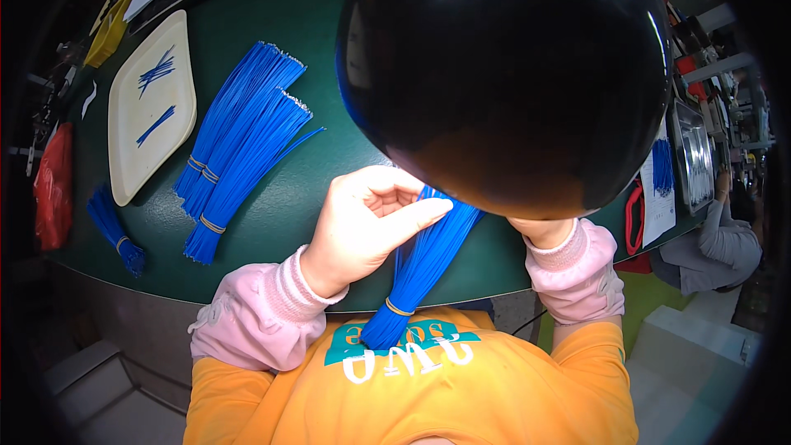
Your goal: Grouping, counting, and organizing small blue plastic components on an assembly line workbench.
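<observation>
A bundle of thin blue wires (431,259), bound near its lower end by a tan rubber band, slants up from my chest over the table edge. My left hand (354,218) is closed at the bundle's upper part, its thumb lying across the wires and its fingers curled. A large glossy black dome (507,82) hides the bundle's upper end. On the dome's right side only the wrist and a bit of my right hand (544,231) show; its fingers are hidden behind the dome.
Two thick banded bundles of blue wires (247,152) lie left on the green table (305,272), with a smaller bundle (115,227) nearby. Loose wires rest in a cream tray (124,161). At right are red-handled pliers (634,218), papers (657,218) and a metal tray (694,156). Another person (725,247) sits beyond.
</observation>
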`<state>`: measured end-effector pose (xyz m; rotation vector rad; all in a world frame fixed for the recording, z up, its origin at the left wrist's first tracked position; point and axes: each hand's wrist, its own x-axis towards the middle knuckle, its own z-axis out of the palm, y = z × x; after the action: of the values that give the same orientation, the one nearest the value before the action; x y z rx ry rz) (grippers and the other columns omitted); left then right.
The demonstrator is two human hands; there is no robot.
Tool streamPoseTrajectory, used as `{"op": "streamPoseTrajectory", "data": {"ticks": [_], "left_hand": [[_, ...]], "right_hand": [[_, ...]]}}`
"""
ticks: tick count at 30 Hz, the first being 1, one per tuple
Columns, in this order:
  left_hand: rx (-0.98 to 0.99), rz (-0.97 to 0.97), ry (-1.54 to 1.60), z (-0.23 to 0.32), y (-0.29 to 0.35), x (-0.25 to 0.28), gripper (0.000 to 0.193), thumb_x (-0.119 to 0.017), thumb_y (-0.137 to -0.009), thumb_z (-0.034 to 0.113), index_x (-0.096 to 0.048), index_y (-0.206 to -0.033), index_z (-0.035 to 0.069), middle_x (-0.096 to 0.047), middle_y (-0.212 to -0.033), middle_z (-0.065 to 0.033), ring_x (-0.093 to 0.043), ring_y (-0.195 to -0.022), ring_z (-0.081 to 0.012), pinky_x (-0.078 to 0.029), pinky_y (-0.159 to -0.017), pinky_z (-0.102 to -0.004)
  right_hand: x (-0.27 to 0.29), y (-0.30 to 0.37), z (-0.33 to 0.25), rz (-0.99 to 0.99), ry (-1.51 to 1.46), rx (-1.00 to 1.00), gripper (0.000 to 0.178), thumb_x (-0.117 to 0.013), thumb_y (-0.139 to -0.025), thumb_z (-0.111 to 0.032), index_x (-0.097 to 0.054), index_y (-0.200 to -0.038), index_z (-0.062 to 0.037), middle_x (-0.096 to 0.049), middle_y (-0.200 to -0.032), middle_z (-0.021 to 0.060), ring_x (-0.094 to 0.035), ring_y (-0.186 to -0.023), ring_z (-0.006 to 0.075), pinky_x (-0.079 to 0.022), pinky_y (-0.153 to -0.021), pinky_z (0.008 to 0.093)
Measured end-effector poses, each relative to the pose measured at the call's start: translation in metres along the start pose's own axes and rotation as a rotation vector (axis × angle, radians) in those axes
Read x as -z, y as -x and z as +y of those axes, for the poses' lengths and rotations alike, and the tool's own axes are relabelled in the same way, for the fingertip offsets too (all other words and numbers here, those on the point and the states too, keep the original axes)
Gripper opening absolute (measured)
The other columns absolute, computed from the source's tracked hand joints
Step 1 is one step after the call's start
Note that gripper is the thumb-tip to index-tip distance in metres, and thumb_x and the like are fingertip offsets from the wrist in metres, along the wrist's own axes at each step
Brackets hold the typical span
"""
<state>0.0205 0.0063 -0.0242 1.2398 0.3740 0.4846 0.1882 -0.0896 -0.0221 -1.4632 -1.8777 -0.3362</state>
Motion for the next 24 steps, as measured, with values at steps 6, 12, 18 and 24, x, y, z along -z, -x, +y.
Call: {"op": "streamPoseTrajectory", "data": {"ticks": [6,12,18,24], "left_hand": [[0.022,-0.005,0.016,-0.001,-0.001,0.001,0.009,-0.061,-0.074,-0.001,-0.057,-0.081,-0.005,-0.061,-0.078,-0.0098,-0.059,-0.071,-0.0118,-0.049,-0.067,-0.0224],[0.005,-0.001,-0.020,-0.002,0.000,0.004,0.009,-0.061,-0.073,-0.001,-0.057,-0.081,-0.005,-0.061,-0.078,-0.0103,-0.059,-0.071,-0.0120,-0.049,-0.067,-0.0224],[0.003,-0.015,-0.018,-0.001,-0.004,0.000,0.011,-0.062,-0.073,-0.001,-0.058,-0.081,-0.005,-0.061,-0.077,-0.0100,-0.059,-0.069,-0.0114,-0.049,-0.065,-0.0219],[-0.165,0.032,-0.382,-0.006,-0.006,0.011,0.022,-0.071,-0.066,0.008,-0.059,-0.080,-0.003,-0.058,-0.071,-0.0071,-0.055,-0.058,-0.0088,-0.047,-0.055,-0.0206]], "right_hand": [[-0.010,0.003,0.001,0.025,-0.425,-0.166,0.026,-0.053,-0.074,0.005,-0.050,-0.099,0.0068,-0.056,-0.096,0.0131,-0.055,-0.087,0.0249,-0.044,-0.079,0.0317],[-0.009,-0.004,-0.004,0.003,-0.435,-0.123,0.027,-0.052,-0.075,0.005,-0.050,-0.102,0.0058,-0.056,-0.097,0.0133,-0.055,-0.088,0.0228,-0.043,-0.080,0.0307],[-0.024,0.008,0.008,0.200,-0.773,-0.312,0.036,-0.063,-0.067,0.001,-0.051,-0.101,0.0048,-0.057,-0.096,0.0121,-0.055,-0.086,0.0220,-0.044,-0.078,0.0303],[-0.017,-0.001,0.003,0.115,-0.795,-0.511,0.023,-0.049,-0.076,0.002,-0.052,-0.098,0.0048,-0.057,-0.092,0.0111,-0.055,-0.084,0.0197,-0.043,-0.076,0.0288]]}}
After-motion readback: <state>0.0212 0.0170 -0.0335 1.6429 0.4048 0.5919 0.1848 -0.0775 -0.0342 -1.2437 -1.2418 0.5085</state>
